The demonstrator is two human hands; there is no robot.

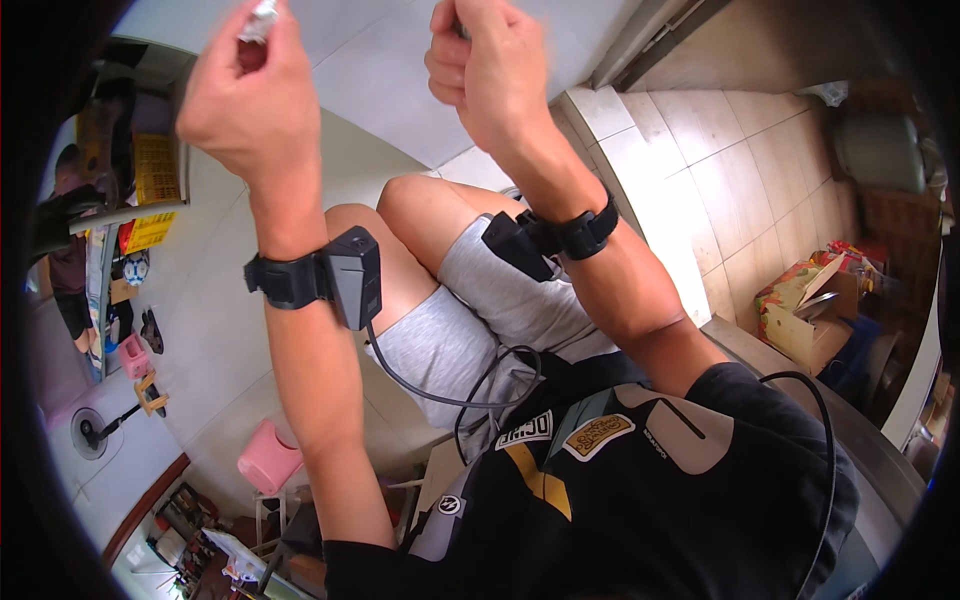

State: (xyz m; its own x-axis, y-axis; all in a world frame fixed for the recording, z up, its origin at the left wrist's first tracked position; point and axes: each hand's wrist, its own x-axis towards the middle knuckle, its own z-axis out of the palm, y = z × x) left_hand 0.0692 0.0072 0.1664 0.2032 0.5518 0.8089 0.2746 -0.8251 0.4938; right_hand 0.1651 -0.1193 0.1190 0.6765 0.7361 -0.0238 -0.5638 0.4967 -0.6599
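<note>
At the top edge, both my arms are raised over my lap. My left hand (255,110) is closed, its fingers curled around a small silvery, crinkled piece (262,22) that looks like foil; the top of the hand is cut off by the frame. To the right, my right hand (490,75) is closed in a fist. A bit of something dark (462,30) shows between its fingers, too small to name. Each wrist wears a black strapped device, the left one (352,278) with a cable running from it.
A pink plastic basin or stool (270,457) stands at the lower left. On the right, an open cardboard box (815,310) sits on the tiled floor (740,170). Yellow crates (153,170) and a fan (90,430) appear on the far left.
</note>
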